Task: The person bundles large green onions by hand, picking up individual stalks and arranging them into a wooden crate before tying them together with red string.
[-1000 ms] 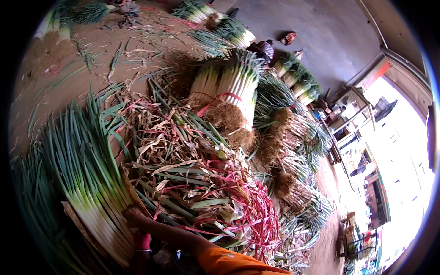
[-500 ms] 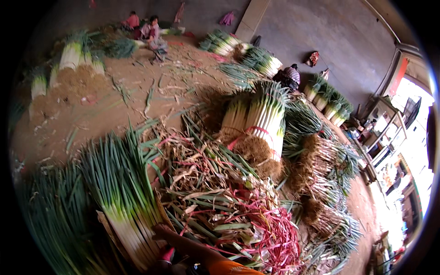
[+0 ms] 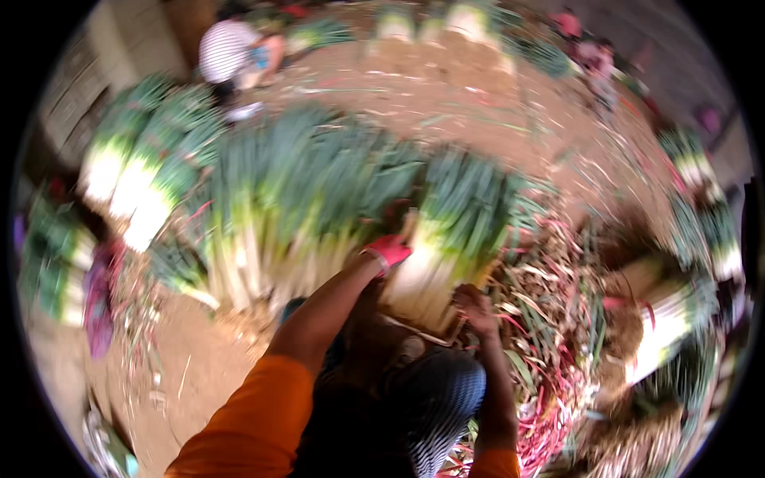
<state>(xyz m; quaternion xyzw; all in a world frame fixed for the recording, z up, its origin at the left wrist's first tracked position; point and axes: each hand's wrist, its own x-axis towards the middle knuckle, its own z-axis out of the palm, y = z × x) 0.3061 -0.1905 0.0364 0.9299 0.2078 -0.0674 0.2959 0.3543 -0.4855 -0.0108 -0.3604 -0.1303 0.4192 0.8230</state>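
A thick bundle of leeks (image 3: 434,259), green tops pointing away and pale stalks toward me, lies between my hands on a shallow tray-like support (image 3: 418,328). My left hand (image 3: 389,251), in a red-pink glove, is at the left side of this bundle, by the pale stalks. My bare right hand (image 3: 472,309) is at its lower right, near the stalk ends and the support's edge. Blur smears the fingers of both hands, so their grip is unclear. Left of the bundle spreads a wide row of more leeks (image 3: 299,199).
Dry leaf scraps (image 3: 550,303) and tangled red ties (image 3: 546,422) heap up on my right, with a tied leek bundle (image 3: 665,327) beyond. Other bundles (image 3: 151,151) stand at the left. A person in a striped top (image 3: 229,52) crouches far left; others sit far right.
My view has swung left, so the bundle and both arms now appear nearer the middle. The left glove, mostly hidden before, shows beside the stalks. The right hand is now lower on the bundle's right side.
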